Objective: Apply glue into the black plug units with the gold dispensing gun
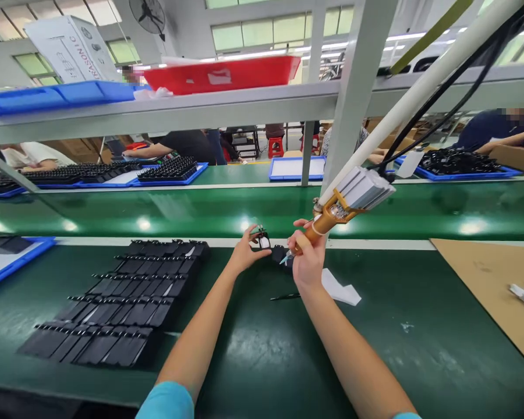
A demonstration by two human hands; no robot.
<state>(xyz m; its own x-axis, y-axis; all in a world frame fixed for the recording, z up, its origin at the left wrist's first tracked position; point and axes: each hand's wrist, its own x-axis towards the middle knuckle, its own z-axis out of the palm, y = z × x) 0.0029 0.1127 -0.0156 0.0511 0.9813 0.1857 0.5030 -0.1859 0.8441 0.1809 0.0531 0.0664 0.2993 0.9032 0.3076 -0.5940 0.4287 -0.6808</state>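
Observation:
Between the thumb and fingers of my left hand (248,254) is a small black plastic part (264,240) with a white face, held up off the bench. My right hand (308,256) is wrapped round an orange-brown dispensing gun (327,223) with a grey block on top. Its thin blue needle tip (284,258) points down and left, apart from the held part. Just behind the needle lies another black part (280,254). A black pen-like tool (285,296) and a crumpled white paper (341,288) rest near my right wrist.
Rows of black parts (126,297) cover the left of the green bench (262,361). Brown cardboard (475,285) lies at right. A white pole (384,116) with black cables slants above the gun. Beyond the green belt (192,209), co-workers sit by loaded trays.

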